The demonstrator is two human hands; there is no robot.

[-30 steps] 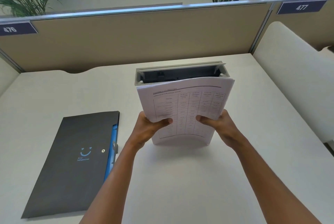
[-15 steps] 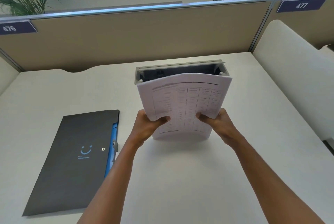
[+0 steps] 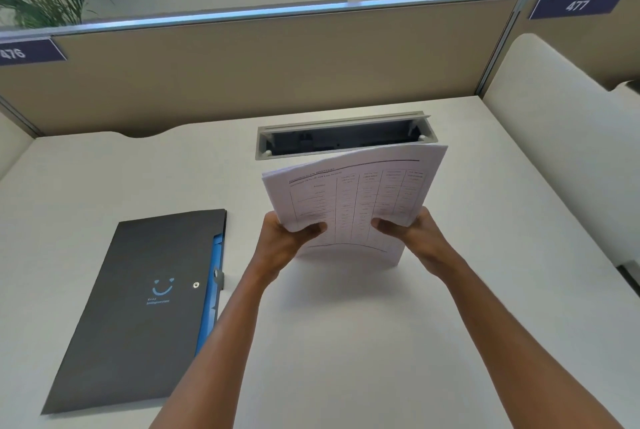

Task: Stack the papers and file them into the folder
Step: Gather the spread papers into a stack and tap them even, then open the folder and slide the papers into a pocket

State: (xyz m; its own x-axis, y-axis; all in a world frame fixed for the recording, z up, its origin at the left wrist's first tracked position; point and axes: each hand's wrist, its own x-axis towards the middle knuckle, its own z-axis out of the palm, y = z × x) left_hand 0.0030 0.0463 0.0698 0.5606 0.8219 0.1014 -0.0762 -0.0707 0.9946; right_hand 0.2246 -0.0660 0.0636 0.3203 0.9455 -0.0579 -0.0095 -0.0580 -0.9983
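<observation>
Reaching forward from the near edge, both forearms converge on the sheaf of papers (image 3: 360, 200), which stands on its lower edge on the desk (image 3: 346, 342) so that the sheets can be knocked level, by my reading. The left hand (image 3: 282, 243) pinches the lower left side and the right hand (image 3: 412, 236) the lower right, each thumb pressed on the printed face and the other fingers hidden behind; gripped low, the top bows toward the camera. To the left, well apart from the hands, the dark folder (image 3: 138, 307) lies flat and closed, its blue inner edge (and a small clasp) facing the papers, handy for filing. Beyond the sheaf sits an open cable tray (image 3: 341, 134) in the desk, then the partition (image 3: 242, 72).
</observation>
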